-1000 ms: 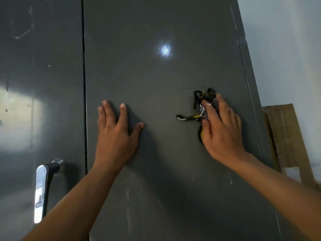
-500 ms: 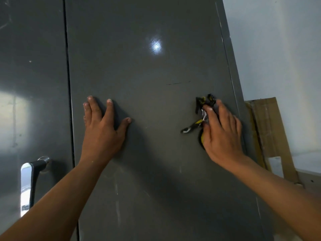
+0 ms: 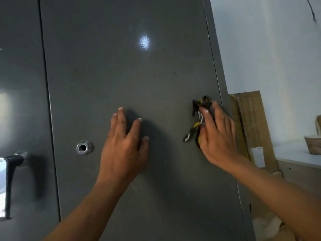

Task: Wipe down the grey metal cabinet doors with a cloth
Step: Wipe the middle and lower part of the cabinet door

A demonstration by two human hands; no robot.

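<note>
Right cabinet door (image 3: 130,75): a broad bare panel runs above both hands to the top of the view. The left hand (image 3: 125,146) lies flat at mid-panel. The right hand (image 3: 217,136) presses a black-and-yellow cloth (image 3: 202,102) near the door's right edge. A bare strip separates the two hands. A round metal lock ring (image 3: 84,147) interrupts the panel just left of the left hand. A lever handle (image 3: 10,171) projects from the left door (image 3: 20,84). A cardboard sheet (image 3: 251,127) leans just beside the right edge, closing that side. Both forearms cross the lower panel.
</note>
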